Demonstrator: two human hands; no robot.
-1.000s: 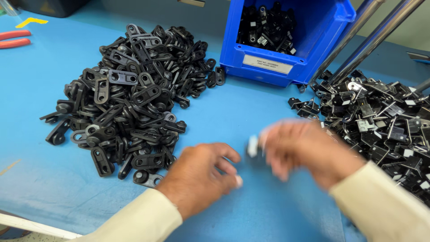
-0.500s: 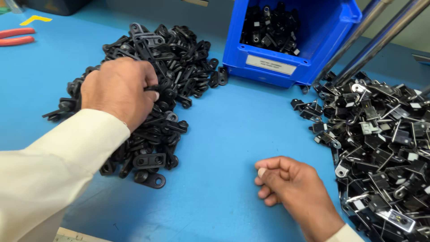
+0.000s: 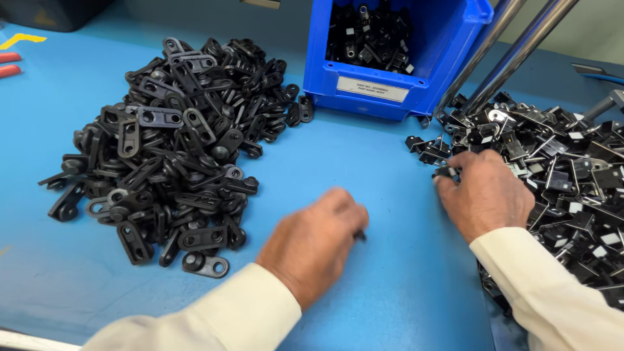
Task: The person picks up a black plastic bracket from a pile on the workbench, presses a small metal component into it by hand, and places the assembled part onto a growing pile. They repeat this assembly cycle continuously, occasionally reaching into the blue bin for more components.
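Blue surface [image 3: 364, 195], smooth. Blue plastic bin [image 3: 396, 58] at rear holds small black parts. Left heap [image 3: 169, 143]: flat black plastic links with round eyes. Right heap [image 3: 559, 169]: black clips with metal tabs. Left hand [image 3: 315, 244] blurred, grip indeterminate. Right hand [image 3: 484, 195] pinches a clip [image 3: 447, 172] at heap edge.

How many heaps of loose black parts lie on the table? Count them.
2. One heap of flat black links lies left of the blue bin; one heap of black clips lies right, under the right hand.
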